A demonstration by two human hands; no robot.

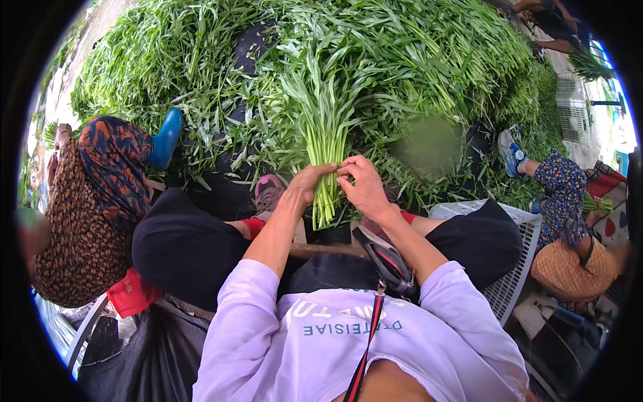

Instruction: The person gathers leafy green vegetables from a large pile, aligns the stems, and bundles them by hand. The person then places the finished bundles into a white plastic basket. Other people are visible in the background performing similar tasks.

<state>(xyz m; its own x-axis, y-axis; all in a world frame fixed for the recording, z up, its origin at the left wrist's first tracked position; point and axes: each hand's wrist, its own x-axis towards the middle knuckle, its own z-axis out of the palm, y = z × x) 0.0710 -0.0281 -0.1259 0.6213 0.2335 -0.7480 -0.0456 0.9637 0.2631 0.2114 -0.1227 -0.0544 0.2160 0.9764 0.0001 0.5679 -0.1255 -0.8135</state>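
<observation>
A bundle of leafy greens that look like water spinach [327,143] stands out in front of me, leaves pointing away and pale cut stem ends toward my lap. My left hand [306,182] is wrapped around the lower stems, its thumb lying across the top. At the bundle's right side is my right hand [366,187], with thumb and fingers bent close together beside the left thumb. Whether anything thin is pinched between those fingertips cannot be made out.
Heaped loose greens [402,55] cover the dark ground sheet [248,47]. A white plastic crate [512,266] stands by my right knee. A person in a blue boot [168,138] sits at left; another person [572,261] sits at right. A small bag [387,259] hangs at my waist.
</observation>
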